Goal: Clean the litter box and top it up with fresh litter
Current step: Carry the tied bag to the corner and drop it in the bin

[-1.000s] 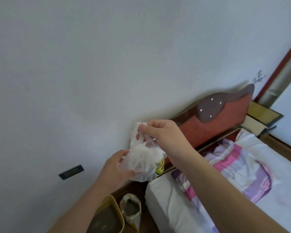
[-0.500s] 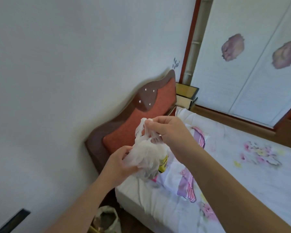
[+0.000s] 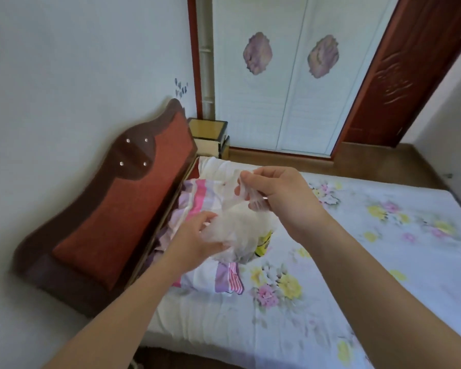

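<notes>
So, the grip of the right hand (image 3: 285, 198) is pinched on the twisted top of a thin white plastic bag (image 3: 237, 230), while its bulging body is clutched in the grip of the left hand (image 3: 194, 241). Inside, something yellow (image 3: 264, 242) is seen through the bottom. The bag is held above the striped pillow (image 3: 197, 193) on the floral-sheeted bed (image 3: 383, 262).

The view has swung right, off the bare wall onto the bed (image 3: 370, 235), wardrobe (image 3: 277, 107) and door (image 3: 399, 75). The bag (image 3: 234, 230) is now over the bed; the litter sack has left sight.
</notes>
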The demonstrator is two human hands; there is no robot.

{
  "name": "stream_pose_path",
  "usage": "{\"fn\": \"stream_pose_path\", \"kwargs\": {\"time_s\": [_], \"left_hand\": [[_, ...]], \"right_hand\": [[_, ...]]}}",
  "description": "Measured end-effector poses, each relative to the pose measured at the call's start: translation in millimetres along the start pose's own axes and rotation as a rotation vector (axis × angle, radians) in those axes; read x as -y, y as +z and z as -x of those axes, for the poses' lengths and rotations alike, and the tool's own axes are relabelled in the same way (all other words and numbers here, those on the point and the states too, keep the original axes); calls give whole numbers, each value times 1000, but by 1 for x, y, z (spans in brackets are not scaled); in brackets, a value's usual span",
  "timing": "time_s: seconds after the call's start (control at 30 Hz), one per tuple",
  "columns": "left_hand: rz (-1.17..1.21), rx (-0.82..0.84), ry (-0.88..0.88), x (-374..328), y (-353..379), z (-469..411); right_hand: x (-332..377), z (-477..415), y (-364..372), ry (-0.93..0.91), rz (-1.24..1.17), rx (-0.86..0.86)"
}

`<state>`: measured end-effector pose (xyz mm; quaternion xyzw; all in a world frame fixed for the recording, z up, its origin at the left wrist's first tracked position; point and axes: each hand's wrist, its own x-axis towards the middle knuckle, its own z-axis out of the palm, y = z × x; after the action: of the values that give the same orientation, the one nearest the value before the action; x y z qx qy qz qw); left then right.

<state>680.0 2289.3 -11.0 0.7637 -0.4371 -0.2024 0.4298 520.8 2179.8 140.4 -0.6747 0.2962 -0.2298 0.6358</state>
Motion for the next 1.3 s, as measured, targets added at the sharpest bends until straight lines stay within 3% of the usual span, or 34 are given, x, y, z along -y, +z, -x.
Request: {"fn": "stream_pose_path", "kwargs": {"time_s": [0.6,0.9,1.3], "left_hand": [[89,654,424,-94,132,-89],[114,936,585,-176,259,-40],[146,1146,731,-301,405,49]], "right_hand": [[-14,74,-104,44,-95,-738],[-27,183,-174,39,-146,-1089],[-35,317,-287,13,-162,-1375]]}}
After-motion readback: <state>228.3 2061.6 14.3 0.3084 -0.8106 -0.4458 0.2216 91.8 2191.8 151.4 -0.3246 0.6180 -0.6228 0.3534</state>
